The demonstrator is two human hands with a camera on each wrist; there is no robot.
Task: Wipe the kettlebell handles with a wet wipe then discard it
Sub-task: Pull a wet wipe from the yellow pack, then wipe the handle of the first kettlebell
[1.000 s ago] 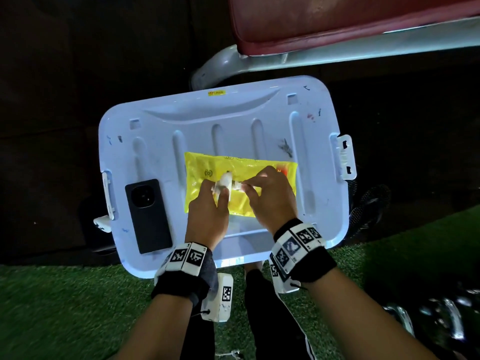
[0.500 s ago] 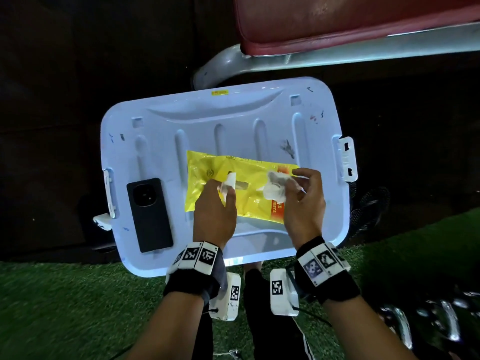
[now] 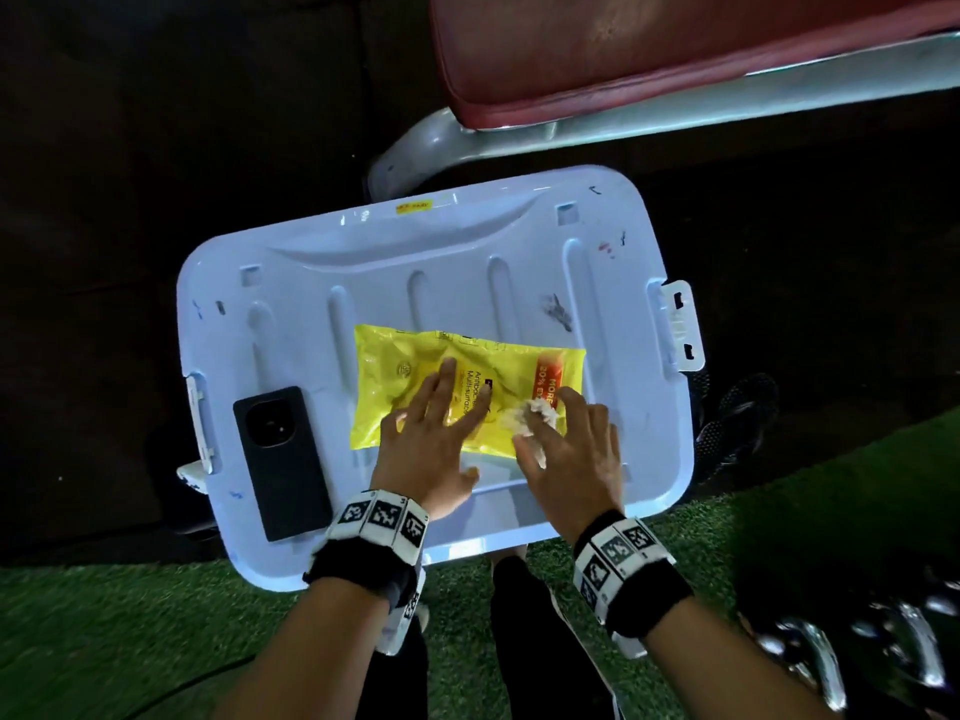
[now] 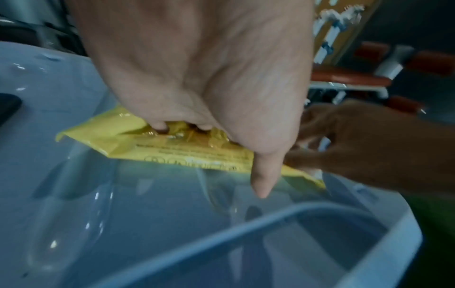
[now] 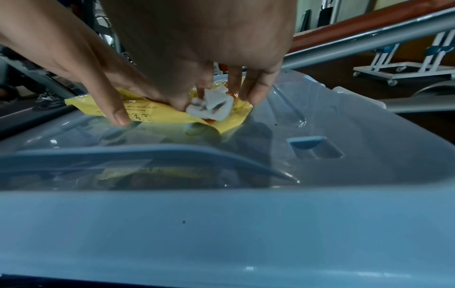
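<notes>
A yellow wet-wipe pack (image 3: 415, 376) lies on a pale blue bin lid (image 3: 467, 262). My left hand (image 3: 447, 407) lies flat on the pack with straight fingers and presses it down; in the left wrist view its fingertips (image 4: 160, 126) touch the pack (image 4: 128, 142) and the thumb points down off its edge. My right hand (image 3: 540, 418) rests at the pack's right end and pinches a crumpled white wet wipe (image 3: 535, 415). In the right wrist view the wipe (image 5: 211, 106) bunches between the thumb and fingers of the right hand (image 5: 214, 97). Shiny metal handles (image 3: 815, 652), blurred, lie at the lower right.
A black phone (image 3: 280, 459) lies on the lid's left part. A white latch (image 3: 680, 324) sticks out at the lid's right side. A red padded bench (image 3: 675, 49) on a grey frame stands behind. Green turf (image 3: 104, 641) covers the floor near me.
My left hand went from pinching the pack's white flap to lying flat on the pack. My right hand, with the pulled-out wipe, moved back down onto the pack's right end.
</notes>
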